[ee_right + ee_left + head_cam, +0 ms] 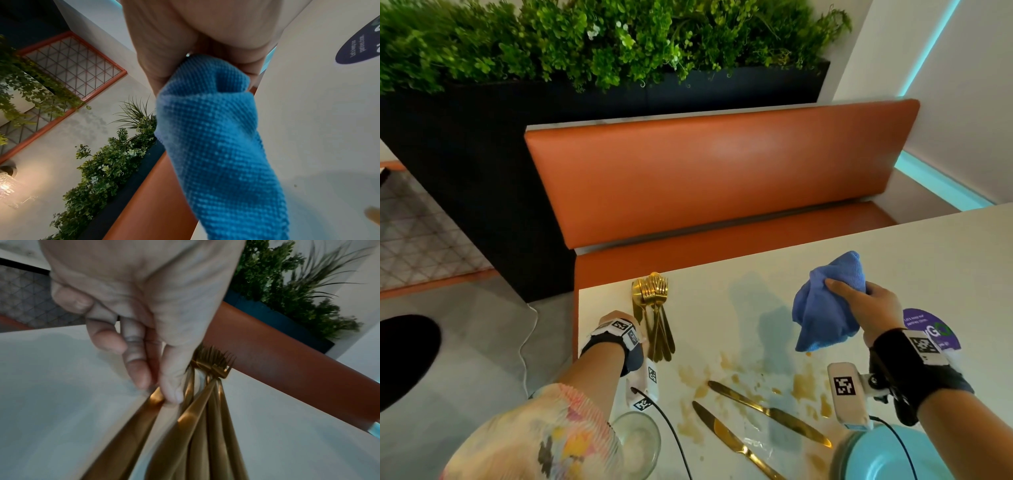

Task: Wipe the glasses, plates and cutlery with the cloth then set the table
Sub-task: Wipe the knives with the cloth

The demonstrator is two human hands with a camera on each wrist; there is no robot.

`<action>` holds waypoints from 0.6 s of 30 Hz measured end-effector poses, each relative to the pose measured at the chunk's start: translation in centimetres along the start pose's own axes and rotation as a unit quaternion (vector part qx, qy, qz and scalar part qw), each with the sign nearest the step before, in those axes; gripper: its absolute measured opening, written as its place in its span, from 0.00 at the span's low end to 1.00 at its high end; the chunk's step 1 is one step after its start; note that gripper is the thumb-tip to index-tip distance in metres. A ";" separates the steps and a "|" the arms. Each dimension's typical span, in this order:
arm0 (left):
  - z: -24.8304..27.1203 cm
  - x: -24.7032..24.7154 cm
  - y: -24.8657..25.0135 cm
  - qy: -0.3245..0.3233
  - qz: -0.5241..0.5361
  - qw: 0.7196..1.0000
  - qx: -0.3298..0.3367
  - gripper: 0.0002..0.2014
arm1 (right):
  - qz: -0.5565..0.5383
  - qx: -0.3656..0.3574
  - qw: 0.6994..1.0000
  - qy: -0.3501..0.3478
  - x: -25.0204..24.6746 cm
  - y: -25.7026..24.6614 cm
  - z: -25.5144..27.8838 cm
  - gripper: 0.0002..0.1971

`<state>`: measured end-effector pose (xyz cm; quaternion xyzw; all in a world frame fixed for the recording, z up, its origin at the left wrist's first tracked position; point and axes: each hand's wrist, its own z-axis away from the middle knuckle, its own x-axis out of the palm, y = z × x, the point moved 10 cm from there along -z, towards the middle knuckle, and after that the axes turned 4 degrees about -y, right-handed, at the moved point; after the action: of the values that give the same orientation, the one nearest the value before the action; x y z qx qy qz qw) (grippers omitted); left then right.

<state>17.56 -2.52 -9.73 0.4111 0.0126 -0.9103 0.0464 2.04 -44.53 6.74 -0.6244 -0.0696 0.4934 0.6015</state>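
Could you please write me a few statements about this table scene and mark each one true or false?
1. The right hand holds a blue cloth. True.
2. The left hand is pinching a plate. False: it pinches a handle in the bundle of gold forks.
3. Two gold knives lie on the table among brown stains. True.
4. The glass stands at the far edge of the table by the bench. False: it is at the near edge, by the left arm.
5. The cloth is spread flat on the table. False: it hangs bunched from the hand.
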 end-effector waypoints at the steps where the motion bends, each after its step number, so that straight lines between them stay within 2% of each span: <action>1: 0.4 -0.2 0.2 -0.009 -0.057 0.998 -0.007 0.26 | -0.004 0.000 1.000 0.000 -0.2 0.0 0.1 0.14; 3: 2.3 -1.9 1.1 0.011 -0.093 0.996 -0.003 0.26 | -0.014 0.006 1.000 -0.002 -0.6 0.2 0.2 0.14; 6: 4.7 -4.9 4.3 0.042 -0.078 0.995 0.040 0.23 | -0.029 0.017 0.999 -0.004 -1.6 0.7 0.3 0.14; 8: 5.3 -6.3 7.6 0.050 -0.046 0.995 0.068 0.27 | -0.037 0.016 0.999 0.002 -2.6 0.8 0.3 0.15; 10: 6.5 -6.0 11.7 0.032 -0.063 0.989 0.126 0.30 | -0.043 0.012 0.999 0.009 -3.7 0.9 0.4 0.16; 12: 8.5 -4.1 16.0 0.010 -0.099 0.975 0.196 0.27 | -0.056 0.010 0.998 0.015 -4.8 1.2 0.6 0.16; 14: 10.6 -0.8 19.3 -0.022 -0.120 0.964 0.238 0.20 | -0.063 0.010 0.998 0.016 -5.6 1.6 0.9 0.17; 17: 13.3 3.8 22.3 -0.009 -0.168 0.941 0.292 0.08 | -0.068 0.012 0.997 0.019 -6.8 2.7 1.3 0.17; 18: 13.6 5.5 22.8 -0.014 -0.185 0.935 0.302 0.09 | -0.070 0.015 0.997 0.021 -7.2 3.2 1.4 0.16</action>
<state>5.94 -26.45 -4.51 0.3837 -0.1882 -0.8691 -0.2490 -4.24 -49.36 8.24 -0.6193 -0.0928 0.4381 0.6450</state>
